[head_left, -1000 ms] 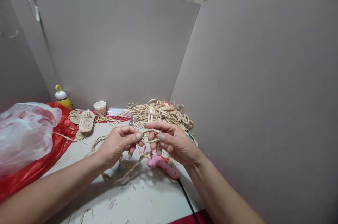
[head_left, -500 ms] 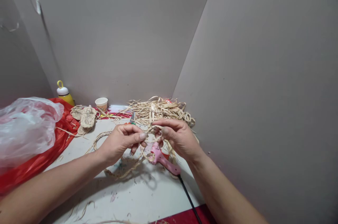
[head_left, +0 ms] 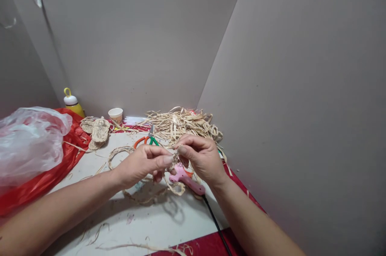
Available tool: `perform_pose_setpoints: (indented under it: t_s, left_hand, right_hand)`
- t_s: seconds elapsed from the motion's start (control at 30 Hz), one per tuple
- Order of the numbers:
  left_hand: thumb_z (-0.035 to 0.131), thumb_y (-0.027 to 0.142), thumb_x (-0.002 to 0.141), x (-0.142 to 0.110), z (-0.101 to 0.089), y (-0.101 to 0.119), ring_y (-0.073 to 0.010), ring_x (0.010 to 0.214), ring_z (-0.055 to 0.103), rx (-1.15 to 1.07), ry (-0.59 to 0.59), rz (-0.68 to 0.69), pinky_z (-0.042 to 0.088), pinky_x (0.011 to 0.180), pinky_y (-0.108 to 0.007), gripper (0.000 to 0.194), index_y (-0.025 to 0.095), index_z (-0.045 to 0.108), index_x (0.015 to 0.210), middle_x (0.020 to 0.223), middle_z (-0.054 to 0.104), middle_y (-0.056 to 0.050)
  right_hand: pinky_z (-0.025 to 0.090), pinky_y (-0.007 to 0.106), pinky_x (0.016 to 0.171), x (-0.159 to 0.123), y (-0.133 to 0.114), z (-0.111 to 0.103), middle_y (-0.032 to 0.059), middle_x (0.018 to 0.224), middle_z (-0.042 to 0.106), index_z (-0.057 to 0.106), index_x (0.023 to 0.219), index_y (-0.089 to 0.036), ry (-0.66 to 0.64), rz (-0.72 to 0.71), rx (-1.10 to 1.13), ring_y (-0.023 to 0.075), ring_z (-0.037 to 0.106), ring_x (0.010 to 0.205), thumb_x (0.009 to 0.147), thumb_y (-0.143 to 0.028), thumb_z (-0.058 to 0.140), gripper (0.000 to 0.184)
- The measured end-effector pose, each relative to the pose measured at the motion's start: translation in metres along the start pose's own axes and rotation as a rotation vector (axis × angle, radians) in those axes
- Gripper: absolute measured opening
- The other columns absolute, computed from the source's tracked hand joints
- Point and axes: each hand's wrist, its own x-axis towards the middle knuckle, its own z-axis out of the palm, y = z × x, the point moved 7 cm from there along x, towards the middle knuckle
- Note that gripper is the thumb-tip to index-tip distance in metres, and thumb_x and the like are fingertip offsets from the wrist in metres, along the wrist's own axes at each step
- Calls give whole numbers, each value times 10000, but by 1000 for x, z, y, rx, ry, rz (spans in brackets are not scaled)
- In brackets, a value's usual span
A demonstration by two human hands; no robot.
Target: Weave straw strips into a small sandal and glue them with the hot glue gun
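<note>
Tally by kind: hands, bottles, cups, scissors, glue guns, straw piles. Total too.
Left hand and right hand: 2
Bottle: 1
Cup: 1
Scissors: 1
Glue gun: 1
Straw pile: 1
Total: 7

Grey partition panels [head_left: 289, 71] meeting in a corner, white tabletop [head_left: 150, 226], dark red covering [head_left: 208, 244], soft light

You are facing a white tabletop [head_left: 150, 224] that is carrying a red plastic bag [head_left: 64, 163] at left, woven straw pieces [head_left: 101, 130] beside it, a coil of braided cord [head_left: 110, 159], orange-and-green scissors [head_left: 151, 131] and a pink glue gun [head_left: 189, 182]. A straw pile [head_left: 183, 125] is lying at the back; loose fibres [head_left: 129, 245] are straggling nearer you.
</note>
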Motion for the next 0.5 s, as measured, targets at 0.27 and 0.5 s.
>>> perform_pose_setpoints:
  t_s: [0.27,0.5]
  left_hand:
    - [794,400,708,-4,5,3,-45,463,429,27,9,-15,348,439,-167,299,136,658,669,570,598,37]
    - [812,404,684,-1,-9,3,-43,430,436,-58,134,5,326,401,-162,334,137,613,654,548,587,39]
  right_hand:
    - [283,186,390,-6,7,7,-47,558,510,669,637,-168,8,45,16,49,371,427,766,-404,781,292]
    - [356,206,392,-6,14,10,-12,582,588,686,790,-173,-29,101,6,83,462,407,890,-582,559,440]
